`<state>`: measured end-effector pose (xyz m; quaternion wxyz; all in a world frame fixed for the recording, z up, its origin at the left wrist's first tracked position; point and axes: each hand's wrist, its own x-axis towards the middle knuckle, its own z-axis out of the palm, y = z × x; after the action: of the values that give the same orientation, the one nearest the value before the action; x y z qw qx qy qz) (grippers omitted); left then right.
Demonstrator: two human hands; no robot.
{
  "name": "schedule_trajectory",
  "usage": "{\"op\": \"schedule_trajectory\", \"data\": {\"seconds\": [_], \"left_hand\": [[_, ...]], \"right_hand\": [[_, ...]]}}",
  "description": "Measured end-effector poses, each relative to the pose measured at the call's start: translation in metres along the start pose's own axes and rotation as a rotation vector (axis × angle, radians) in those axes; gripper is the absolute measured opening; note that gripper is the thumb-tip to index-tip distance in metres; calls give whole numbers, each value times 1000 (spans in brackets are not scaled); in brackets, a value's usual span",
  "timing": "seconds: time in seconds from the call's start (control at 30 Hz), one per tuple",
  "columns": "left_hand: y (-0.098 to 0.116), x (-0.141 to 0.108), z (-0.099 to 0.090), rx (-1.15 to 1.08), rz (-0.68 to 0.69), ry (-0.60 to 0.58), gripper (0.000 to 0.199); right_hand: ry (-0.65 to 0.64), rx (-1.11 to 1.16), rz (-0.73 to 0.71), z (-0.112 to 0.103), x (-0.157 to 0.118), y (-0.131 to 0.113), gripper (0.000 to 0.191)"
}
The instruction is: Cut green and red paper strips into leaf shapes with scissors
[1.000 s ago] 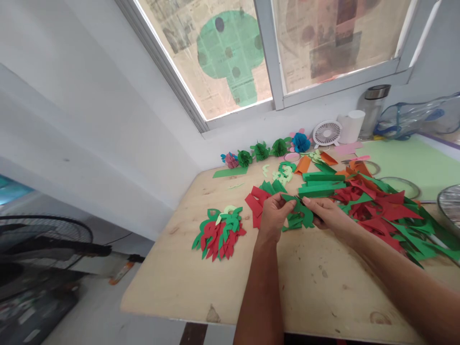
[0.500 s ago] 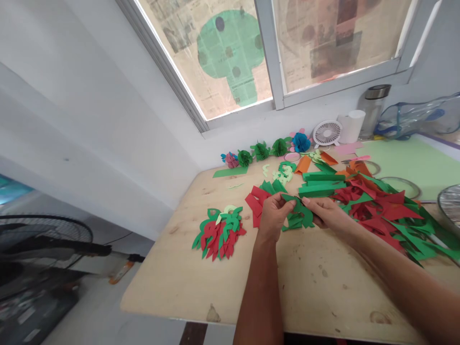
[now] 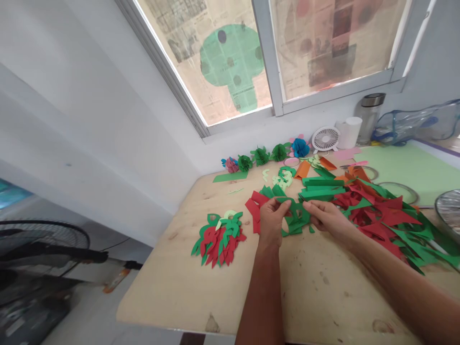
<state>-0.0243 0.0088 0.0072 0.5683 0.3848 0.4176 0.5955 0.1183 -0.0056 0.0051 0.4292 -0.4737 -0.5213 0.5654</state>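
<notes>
My left hand point(image 3: 272, 215) pinches a folded piece of green paper point(image 3: 286, 200) between thumb and fingers, just above the table. My right hand point(image 3: 323, 214) is closed at the paper's right side. From its fingertips sticks a short dark tip that looks like the blades of scissors point(image 3: 301, 197); the hand hides the rest. Below the hands are more green paper pieces point(image 3: 296, 223), and a small green scrap point(image 3: 311, 229) is under my right fingers. Folded red paper strips point(image 3: 256, 203) are just behind my left hand.
Red and green leaf-shaped cutouts point(image 3: 219, 239) are piled at the left. Red and green offcuts point(image 3: 383, 215) heap up at the right, beside folded green strips point(image 3: 321, 188). Paper flowers point(image 3: 261, 155), a small white fan point(image 3: 325, 139) and a bottle point(image 3: 371, 120) line the wall.
The dark blade tip has drawn back from the green paper to its right edge. A small green scrap now shows apart below my right hand. The view has tilted slightly.
</notes>
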Motion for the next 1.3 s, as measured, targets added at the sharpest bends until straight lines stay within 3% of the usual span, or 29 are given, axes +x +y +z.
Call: {"op": "schedule_trajectory", "data": {"seconds": [0.1, 0.2, 0.3, 0.43, 0.67, 0.93, 1.3], "left_hand": [[-1, 2, -1, -70, -32, 83, 19], [-1, 3, -3, -77, -78, 108, 20], [-1, 2, -4, -20, -120, 70, 19], [0, 1, -5, 81, -144, 9, 18], [-2, 2, -2, -127, -103, 160, 25], [-6, 1, 5, -302, -152, 196, 28], [-5, -6, 16, -238, -133, 123, 28]], "right_hand": [[-6, 11, -6, -1, 1, 1, 39], [126, 73, -23, -3, 3, 3, 34], [296, 182, -39, -6, 7, 4, 34], [365, 274, -58, -8, 8, 5, 36], [294, 260, -111, -4, 3, 5, 40], [-34, 69, -9, 5, 3, 10, 51], [-30, 50, -32, 4, 1, 7, 49]]}}
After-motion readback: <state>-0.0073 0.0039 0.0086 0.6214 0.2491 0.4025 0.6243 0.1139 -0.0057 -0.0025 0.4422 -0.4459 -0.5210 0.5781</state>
